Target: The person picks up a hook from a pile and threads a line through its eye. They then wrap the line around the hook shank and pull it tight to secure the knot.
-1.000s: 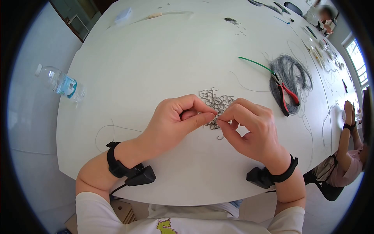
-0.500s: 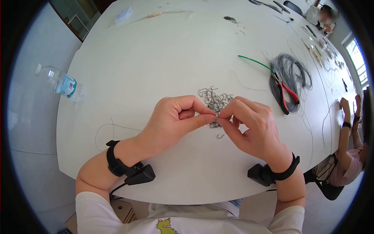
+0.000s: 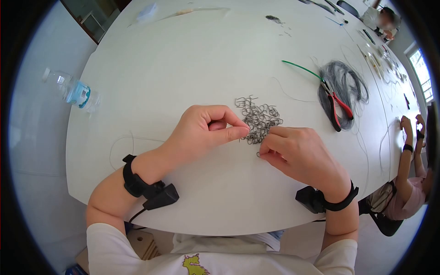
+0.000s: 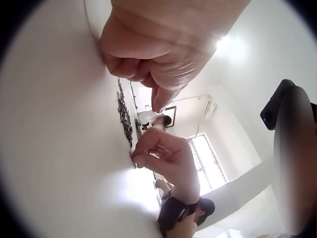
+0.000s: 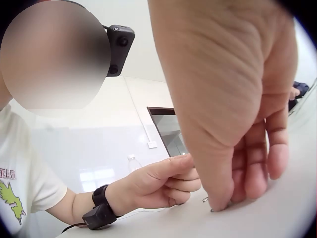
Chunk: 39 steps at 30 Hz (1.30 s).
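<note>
A heap of small dark metal fish hooks (image 3: 261, 120) lies on the white table in front of both hands. The left hand (image 3: 201, 130) is raised just left of the heap, thumb and index fingertips pinched together. A thin line (image 3: 137, 137) runs across the table toward its wrist; the fingertips cover most of what they pinch. Lower and to the right, the right hand (image 3: 300, 153) reaches down to the tabletop, its thumb and fingers closing on a single hook (image 3: 258, 155). In the right wrist view, bits of metal (image 5: 205, 200) show at the thumb tip.
Red-handled pliers (image 3: 337, 107) rest on a bundle of grey line (image 3: 350, 78) at right, beside a green strip (image 3: 300, 68). A plastic bottle (image 3: 75, 91) stands at left. Farther back is a smaller dark pile (image 3: 274, 19). Other people sit along the right side.
The hands were fingertip to fingertip over the heap. Now they are apart: the right has dropped to the lone hook near the heap's front, the left stays pinched, slightly left.
</note>
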Available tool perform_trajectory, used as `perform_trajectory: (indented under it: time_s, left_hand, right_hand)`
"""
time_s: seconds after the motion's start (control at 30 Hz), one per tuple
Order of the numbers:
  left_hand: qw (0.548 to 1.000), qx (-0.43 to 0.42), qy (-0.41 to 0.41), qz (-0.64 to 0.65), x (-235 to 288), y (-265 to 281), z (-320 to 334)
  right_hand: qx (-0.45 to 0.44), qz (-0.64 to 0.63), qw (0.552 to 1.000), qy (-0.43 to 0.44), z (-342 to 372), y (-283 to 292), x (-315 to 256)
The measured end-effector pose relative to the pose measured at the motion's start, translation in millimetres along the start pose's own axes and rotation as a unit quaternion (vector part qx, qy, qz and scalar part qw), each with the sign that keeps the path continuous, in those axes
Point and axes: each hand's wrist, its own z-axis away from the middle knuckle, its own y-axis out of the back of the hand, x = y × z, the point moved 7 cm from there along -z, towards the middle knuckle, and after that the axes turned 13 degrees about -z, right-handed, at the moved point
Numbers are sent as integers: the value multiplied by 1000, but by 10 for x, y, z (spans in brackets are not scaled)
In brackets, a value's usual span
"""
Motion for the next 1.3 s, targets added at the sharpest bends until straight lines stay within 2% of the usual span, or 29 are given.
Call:
perform_trajectory:
  time_s: [0.07,0.13,0.2,0.27,0.3,0.37,0.43,0.5,0.67,0.77,0.87,0.9,0.93,0.97,1.03,1.1,1.17,1.3]
  left_hand:
    - [1000,6,-13,5,-35,-29,17]
    - [995,11,-91,-31,-2,-37,62]
    - [996,22,-82,-23,-15,-1,76]
    - [997,35,-71,-14,-40,31,88]
    - [996,32,-77,-6,-39,32,93]
    - [996,30,-85,4,-45,17,86]
    - [984,39,-166,-47,31,-25,114]
    - [984,38,-163,-54,39,-18,121]
    - [988,27,-142,-56,33,-29,110]
    - [987,32,-147,-63,39,-27,108]
    - [991,39,-122,-47,27,-12,108]
    - [995,39,-89,-27,-7,-2,103]
    - [998,39,-55,-7,-43,8,102]
    - [998,39,-55,-7,-25,17,107]
    - [999,26,-23,13,-40,11,107]
    - [999,30,-29,10,-43,10,99]
    - [999,34,-34,7,-44,13,93]
    - [999,33,-35,20,-52,6,94]
  right_hand:
    - [28,1,1000,12,-11,12,17]
    - [45,-36,998,2,-20,38,64]
    - [63,-74,995,-4,-40,86,79]
    - [74,-164,983,-24,-49,145,73]
    - [72,-164,984,-24,-59,150,39]
    - [36,-256,961,-101,-67,69,79]
    - [15,-286,950,-124,-72,0,100]
    - [-7,-318,937,-146,-72,-87,142]
    - [8,-376,907,-192,-66,-115,214]
    - [35,-378,906,-188,-69,-104,220]
    - [84,-373,911,-156,-85,-74,194]
    - [84,-372,911,-155,-90,-75,204]
    - [138,-318,930,-120,-90,24,194]
    - [191,-261,943,-83,-77,120,162]
    - [197,-242,948,-61,-77,152,118]
    - [204,-223,952,-39,-77,177,61]
    - [169,-174,970,-26,-108,109,-25]
    - [157,-188,969,-18,-117,47,-14]
